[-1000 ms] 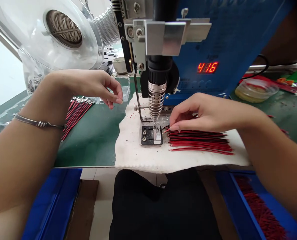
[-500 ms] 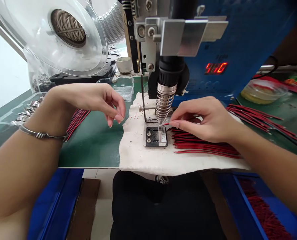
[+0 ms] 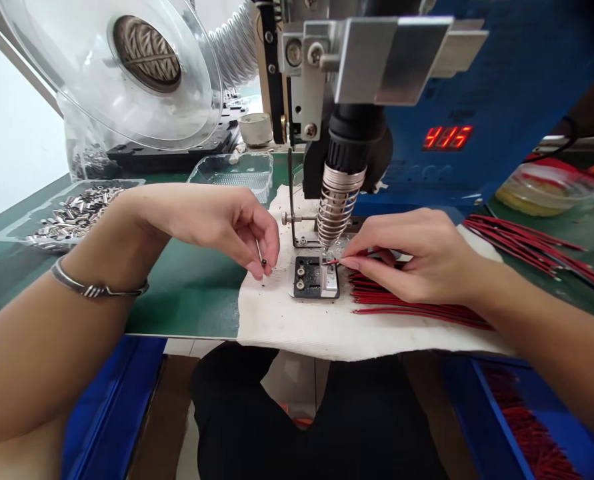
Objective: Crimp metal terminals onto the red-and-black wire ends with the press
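My left hand (image 3: 241, 233) is left of the soldering machine, thumb and fingers pinching a small metal part (image 3: 261, 253), thin and shiny with a dark end. My right hand (image 3: 407, 253) pinches a red wire (image 3: 333, 261) between thumb and forefinger. The wire's tip reaches over the silver block of a small black fixture (image 3: 307, 277), right under the soldering iron's coil-wrapped tip (image 3: 334, 207). Whether the wire touches the iron I cannot tell. Below my right hand lies a bundle of red and black wires (image 3: 417, 311), partly hidden by the hand.
A white cloth (image 3: 287, 327) lies under the fixture. A tray of small metal parts (image 3: 77, 217) and a clear plastic box (image 3: 234, 175) stand at left. The blue machine (image 3: 427, 180) shows a red display. More wires (image 3: 527, 243) and a blue bin (image 3: 531, 420) are at right.
My left hand has come right and lower, nearer the fixture, and the metal part now shows in its fingers. My right hand still holds the wire at the fixture. The view has shifted slightly.
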The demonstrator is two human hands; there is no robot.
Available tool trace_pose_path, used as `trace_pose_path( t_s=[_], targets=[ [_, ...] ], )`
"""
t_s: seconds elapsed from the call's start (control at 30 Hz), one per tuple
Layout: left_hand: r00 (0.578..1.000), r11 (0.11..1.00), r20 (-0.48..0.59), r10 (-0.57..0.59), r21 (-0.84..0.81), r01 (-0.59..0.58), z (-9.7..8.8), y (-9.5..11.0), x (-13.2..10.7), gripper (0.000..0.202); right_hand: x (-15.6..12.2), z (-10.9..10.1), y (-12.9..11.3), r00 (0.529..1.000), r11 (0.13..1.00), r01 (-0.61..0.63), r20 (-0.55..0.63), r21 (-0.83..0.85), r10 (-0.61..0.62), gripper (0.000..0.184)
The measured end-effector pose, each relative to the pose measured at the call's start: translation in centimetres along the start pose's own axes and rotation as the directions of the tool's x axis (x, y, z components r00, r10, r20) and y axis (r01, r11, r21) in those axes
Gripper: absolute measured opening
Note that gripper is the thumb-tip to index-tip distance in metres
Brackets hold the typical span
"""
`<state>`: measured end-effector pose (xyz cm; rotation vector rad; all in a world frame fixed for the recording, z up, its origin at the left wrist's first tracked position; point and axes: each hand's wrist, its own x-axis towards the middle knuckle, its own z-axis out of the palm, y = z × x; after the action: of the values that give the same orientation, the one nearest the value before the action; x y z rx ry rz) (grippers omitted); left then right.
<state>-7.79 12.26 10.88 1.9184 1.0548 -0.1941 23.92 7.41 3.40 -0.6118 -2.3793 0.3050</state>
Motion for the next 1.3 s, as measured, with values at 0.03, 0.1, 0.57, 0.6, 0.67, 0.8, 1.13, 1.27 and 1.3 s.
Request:
trace_pose_path(
  t_s=[0.03, 0.1, 0.57, 0.6, 0.67, 0.8, 1.13, 1.27, 1.3],
  targets=[
    [1.0, 1.0, 0.002, -0.003, -0.018, 0.003, 0.3, 0.1, 0.2, 0.036, 0.0, 0.0, 0.0, 1.0, 1.0, -0.001, 0.002, -0.004, 0.001, 0.024],
    [1.0, 0.998, 0.013, -0.02, -0.058, 0.021, 0.8, 0.4, 0.7, 0.043, 0.0, -0.1, -0.1, 1.0, 1.0, 0.003, 0.002, -0.011, -0.003, 0.023],
    [0.934, 0.914, 0.218, 0.284, -0.355, -0.195, 1.7, -1.1, 2.9, 0.019, -0.3, -0.1, 0.5, 0.992, 0.988, 0.128, -0.006, -0.089, -0.129, 0.017],
    [0.934, 0.914, 0.222, 0.281, -0.357, -0.19, 1.8, -1.1, 2.9, 0.018, -0.3, -0.1, 0.4, 0.991, 0.987, 0.132, -0.003, -0.091, -0.132, 0.017],
    [0.937, 0.922, 0.223, 0.269, -0.342, -0.183, 1.8, -0.9, 2.9, 0.016, -0.3, -0.1, 0.4, 0.991, 0.987, 0.133, -0.001, -0.095, -0.134, 0.017],
    [0.945, 0.926, 0.169, 0.279, -0.307, -0.219, 2.1, -0.4, 2.5, 0.017, -0.5, -0.1, 0.2, 0.991, 0.987, 0.133, -0.003, -0.095, -0.134, 0.017],
    [0.913, 0.911, 0.129, 0.388, -0.204, -0.358, 2.5, 0.6, 2.0, 0.05, -0.6, 0.0, 0.1, 0.994, 0.989, 0.109, 0.018, -0.096, -0.108, 0.019],
    [0.929, 0.925, 0.121, 0.349, -0.199, -0.322, 2.7, 0.7, 2.0, 0.056, -0.6, 0.0, 0.0, 0.995, 0.99, 0.101, 0.025, -0.096, -0.099, 0.018],
    [0.933, 0.928, 0.116, 0.339, -0.204, -0.312, 2.8, 0.8, 1.9, 0.057, -0.6, 0.0, -0.1, 0.995, 0.991, 0.096, 0.029, -0.097, -0.094, 0.018]
  ],
)
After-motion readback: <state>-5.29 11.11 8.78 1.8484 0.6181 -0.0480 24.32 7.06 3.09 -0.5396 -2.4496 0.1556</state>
